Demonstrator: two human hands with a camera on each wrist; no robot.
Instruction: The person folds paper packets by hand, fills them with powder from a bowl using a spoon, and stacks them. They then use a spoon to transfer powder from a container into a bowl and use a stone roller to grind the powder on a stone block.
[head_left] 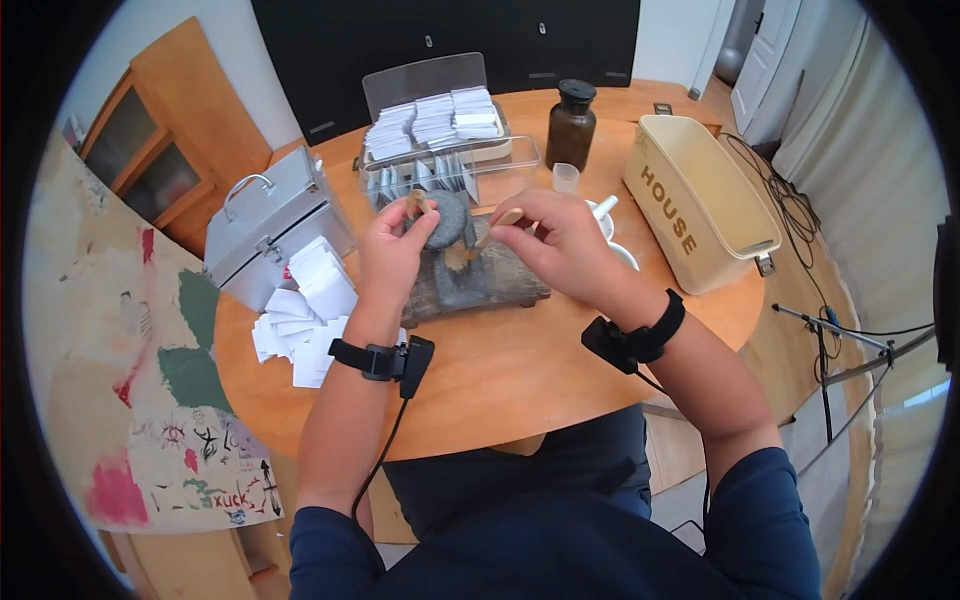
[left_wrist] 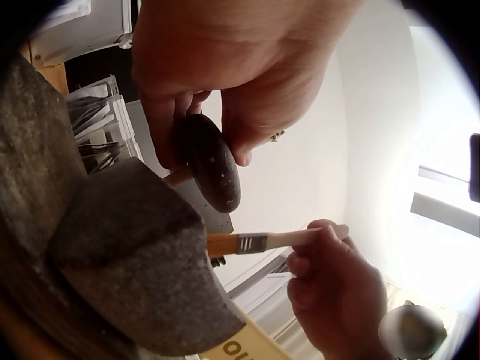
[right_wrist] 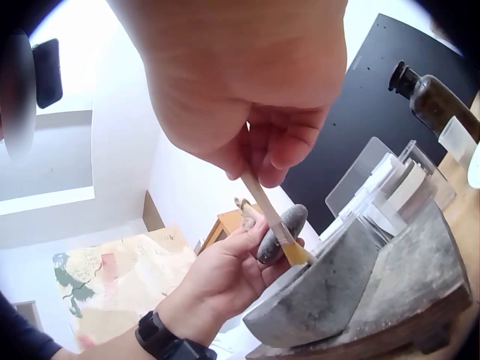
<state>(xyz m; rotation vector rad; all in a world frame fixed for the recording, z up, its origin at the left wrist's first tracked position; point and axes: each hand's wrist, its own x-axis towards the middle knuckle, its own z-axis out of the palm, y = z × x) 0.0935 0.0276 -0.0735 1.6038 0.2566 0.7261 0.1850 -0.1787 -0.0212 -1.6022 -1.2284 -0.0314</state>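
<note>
The left hand (head_left: 392,248) grips the short wooden axle of a round dark stone wheel (head_left: 447,220), raised over a grey stone trough (left_wrist: 142,259). In the left wrist view the wheel (left_wrist: 215,165) shows edge-on below that hand's fingers. The right hand (head_left: 562,240) pinches the pale handle of a flat brush (left_wrist: 291,238). In the right wrist view the yellowish bristles of the brush (right_wrist: 294,253) meet the rim of the trough (right_wrist: 319,296), close beside the wheel (right_wrist: 283,234). The trough stands on a dark wooden board (head_left: 520,285).
A silver case (head_left: 265,225) and loose white packets (head_left: 305,320) lie left. Behind stand a clear box of packets (head_left: 435,125), a dark bottle (head_left: 571,130) and a small cup (head_left: 565,178). White dishes (head_left: 622,255) and a cream HOUSE tin (head_left: 675,215) are right.
</note>
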